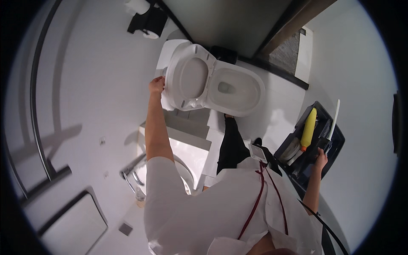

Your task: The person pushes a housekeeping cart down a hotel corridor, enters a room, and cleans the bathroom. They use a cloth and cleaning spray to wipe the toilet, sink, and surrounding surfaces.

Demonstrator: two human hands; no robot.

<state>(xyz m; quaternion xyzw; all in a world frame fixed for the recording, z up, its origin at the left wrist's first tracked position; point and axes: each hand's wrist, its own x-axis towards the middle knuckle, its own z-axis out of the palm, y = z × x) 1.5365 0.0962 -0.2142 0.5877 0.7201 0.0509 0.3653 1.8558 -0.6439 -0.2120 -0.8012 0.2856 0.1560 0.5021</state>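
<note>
My left hand reaches over the toilet tank, its fingers curled at the outer edge of the raised toilet lid and seat. A round chrome flush button is just beside the fingers. Whether they grip the lid's edge or only touch it, I cannot tell. The open toilet bowl has water at its bottom. At the right, my right hand is closed around the dark handle of a black cleaning caddy. Inside lie a yellow bottle with an orange cap and a white-handled tool.
A white washbasin with a chrome faucet stands left of my body. A black toilet paper holder and a dark rail are on the left wall. Behind the toilet stands a frosted panel.
</note>
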